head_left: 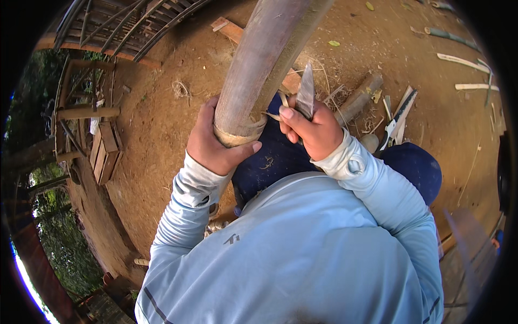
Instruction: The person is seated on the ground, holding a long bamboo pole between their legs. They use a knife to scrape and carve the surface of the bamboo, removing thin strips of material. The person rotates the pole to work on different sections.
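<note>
A thick bamboo pole (259,59), greyish brown, slants up and away from my lap to the top edge. Near its close end runs a paler ring (240,132) with the outer skin cut away. My left hand (213,140) is wrapped round the pole at that end, thumb along the near rim. Just right of the pole, my right hand (315,127) grips a knife (306,92), its grey blade pointing up and away; the fist hides the handle. A thin curled shaving (274,115) spans between the pole and my right fingers.
A short bamboo length (359,100) lies on the dirt at right, beside split strips (399,116) and shavings. An orange-brown plank (229,29) passes beneath the pole. Bamboo lattice (129,24) and a wooden crate (106,151) stand at left. More poles (452,38) lie far right.
</note>
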Demonstrator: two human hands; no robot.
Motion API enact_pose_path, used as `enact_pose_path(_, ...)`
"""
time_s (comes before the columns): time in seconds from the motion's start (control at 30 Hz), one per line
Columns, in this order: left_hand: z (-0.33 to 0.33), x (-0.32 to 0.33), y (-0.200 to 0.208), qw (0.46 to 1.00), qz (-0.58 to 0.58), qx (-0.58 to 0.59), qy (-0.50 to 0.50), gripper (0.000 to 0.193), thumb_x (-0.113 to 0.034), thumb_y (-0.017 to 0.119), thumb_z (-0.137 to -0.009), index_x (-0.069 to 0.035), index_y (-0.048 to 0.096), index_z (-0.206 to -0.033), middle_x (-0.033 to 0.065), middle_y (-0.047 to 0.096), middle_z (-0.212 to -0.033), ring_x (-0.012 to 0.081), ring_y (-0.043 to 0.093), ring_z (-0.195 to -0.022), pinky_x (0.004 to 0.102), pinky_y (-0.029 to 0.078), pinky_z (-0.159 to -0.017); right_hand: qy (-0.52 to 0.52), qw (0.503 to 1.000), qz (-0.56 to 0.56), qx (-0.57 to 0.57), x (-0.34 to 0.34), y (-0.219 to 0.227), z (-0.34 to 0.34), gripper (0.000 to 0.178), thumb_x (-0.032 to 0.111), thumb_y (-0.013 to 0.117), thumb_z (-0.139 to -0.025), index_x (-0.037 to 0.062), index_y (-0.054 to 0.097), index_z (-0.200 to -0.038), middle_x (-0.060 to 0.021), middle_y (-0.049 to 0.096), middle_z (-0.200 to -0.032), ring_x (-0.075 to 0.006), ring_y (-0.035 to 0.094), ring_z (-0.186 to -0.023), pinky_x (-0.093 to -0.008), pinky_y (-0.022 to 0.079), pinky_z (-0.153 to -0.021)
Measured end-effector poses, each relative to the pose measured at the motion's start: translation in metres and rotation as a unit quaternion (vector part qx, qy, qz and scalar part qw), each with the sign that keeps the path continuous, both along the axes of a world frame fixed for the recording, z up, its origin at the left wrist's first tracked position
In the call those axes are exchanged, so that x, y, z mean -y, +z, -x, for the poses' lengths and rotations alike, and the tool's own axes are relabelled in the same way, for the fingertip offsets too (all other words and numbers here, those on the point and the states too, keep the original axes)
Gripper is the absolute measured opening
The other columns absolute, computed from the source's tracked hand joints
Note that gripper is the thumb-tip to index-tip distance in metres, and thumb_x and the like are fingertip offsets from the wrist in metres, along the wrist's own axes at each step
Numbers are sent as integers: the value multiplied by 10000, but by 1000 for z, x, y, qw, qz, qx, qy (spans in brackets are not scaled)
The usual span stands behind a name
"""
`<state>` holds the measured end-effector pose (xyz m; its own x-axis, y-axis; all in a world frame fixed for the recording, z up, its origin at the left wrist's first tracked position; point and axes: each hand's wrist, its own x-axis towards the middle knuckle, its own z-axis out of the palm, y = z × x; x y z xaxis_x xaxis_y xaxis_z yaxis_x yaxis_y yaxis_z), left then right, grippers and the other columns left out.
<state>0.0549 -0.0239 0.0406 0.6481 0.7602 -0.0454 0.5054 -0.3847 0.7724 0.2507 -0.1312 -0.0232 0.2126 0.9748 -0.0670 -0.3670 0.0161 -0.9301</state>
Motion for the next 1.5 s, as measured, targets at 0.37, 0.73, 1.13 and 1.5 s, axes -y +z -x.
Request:
enact_pose_path(0.37, 2, -6, 2, 1000, -4, -20, -13, 989, -208, 930, -634, 36, 412, -1440, 203, 654, -1249, 310, 653, -1177, 402, 502, -1029, -127, 904, 139, 384, 63, -43, -88, 309, 298, 685, -1005, 5, 621, -1078, -11, 562, -720, -99, 517, -644, -279, 432, -600)
enact_pose_path(0.73, -5, 9, 7, 999, -24, -22, 3, 996, -232, 934, -640, 37, 409, -1442, 187, 637, -1260, 294, 634, -1189, 399, 478, -1052, -78, 928, 28, 363, 41, 18, -28, 260, 263, 718, -956, 25, 673, -1048, -133, 691, -833, -263, 671, -713, -358, 528, -678)
enact_pose_path(1.13, 4, -3, 0, 999, 23, 14, -22, 1023, -196, 923, -638, 48, 381, -1470, 191, 607, -1319, 289, 597, -1240, 406, 449, -1085, -64, 899, -119, 418, -21, -2, -2, 181, 202, 740, -914, 33, 725, -977, -164, 717, -857, -345, 711, -775, -411, 554, -685)
enact_pose_path(1.5, 10, -18, -5, 996, 54, 40, -51, 1059, -219, 947, -625, 52, 384, -1480, 217, 624, -1318, 318, 619, -1245, 406, 465, -1085, -70, 939, 103, 321, 16, -36, -26, 262, 264, 731, -959, 7, 698, -926, -110, 658, -708, -218, 640, -657, -360, 500, -630)
